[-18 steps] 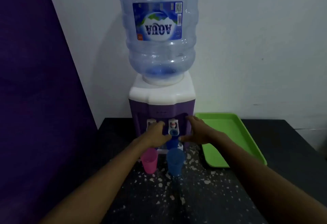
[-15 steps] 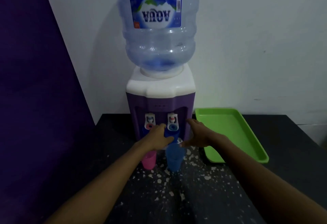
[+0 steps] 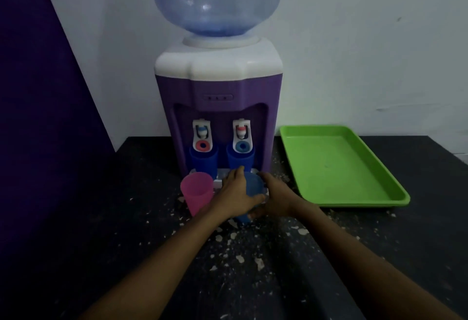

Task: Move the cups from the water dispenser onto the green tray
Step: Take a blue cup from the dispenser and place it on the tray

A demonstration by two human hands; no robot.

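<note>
A purple and white water dispenser (image 3: 219, 87) stands at the back of the dark table. Two dark blue cups (image 3: 203, 160) (image 3: 240, 159) sit under its taps. In front of it a pink cup (image 3: 197, 192) stands upright, free of both hands. Right of it is a blue cup (image 3: 253, 185), which my left hand (image 3: 234, 194) grips from the left and my right hand (image 3: 274, 197) grips from the right. The green tray (image 3: 339, 168) lies empty to the right of the dispenser.
A large blue water bottle (image 3: 216, 0) tops the dispenser. A purple panel (image 3: 38, 117) closes off the left side and a white wall stands behind. White flecks are scattered over the black table (image 3: 253, 256).
Both hands dropped from the taps down to the front blue cup and closed around it. The view tilted down and moved closer, showing two more blue cups under the taps.
</note>
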